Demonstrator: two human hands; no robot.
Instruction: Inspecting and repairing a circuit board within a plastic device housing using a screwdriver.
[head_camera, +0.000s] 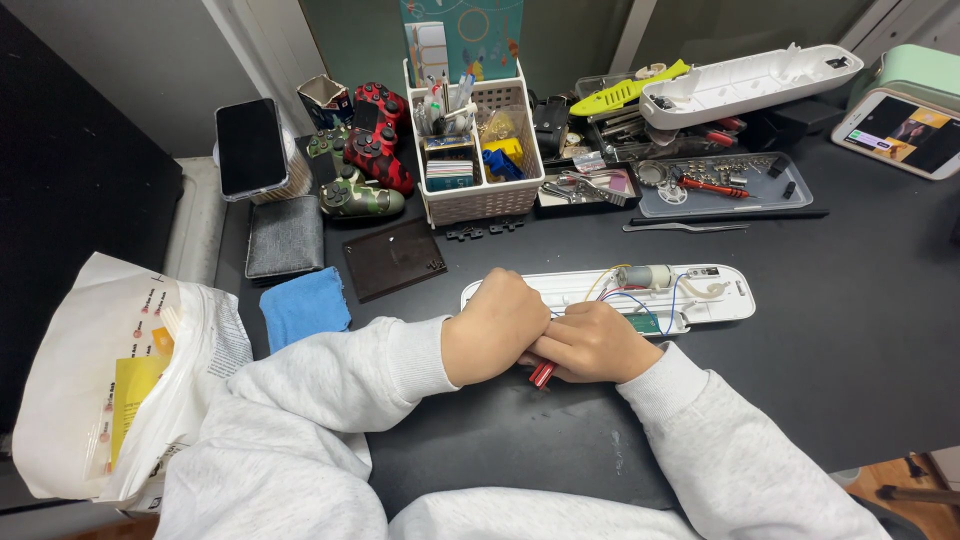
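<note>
1. The left hand (497, 325) sits just left of the frame's centre, curled into a closed fist, knuckles up, pressing on the left end of the long white plastic housing with its inner parts exposed (720, 298); whether anything lies inside the fist I cannot tell
2. The right hand (597, 343) lies touching it on the right, fingers closed around a slim red-handled tool (541, 374) whose end pokes out beneath the palm toward the lower edge
3. The housing lies flat on the black table (850, 340), stretching from the hands toward the right of centre, and carries a small grey cylindrical motor (655, 276), a green circuit board (645, 322) and thin blue, red and yellow wires (622, 297)
4. Judging by its look, the shell is light, stiff and rather slick, so it is best held by its bare rim or end; the wires and board seem fragile and should not be gripped
5. In the upper middle stand a white slotted basket of stationery (482, 199), a red-and-black game controller (378, 135) to its left, and a clear tray of small parts (760, 190) to its right
6. A blue cloth (305, 307) lies left of the hands, and a white plastic bag (90, 400) fills the lower left
</note>
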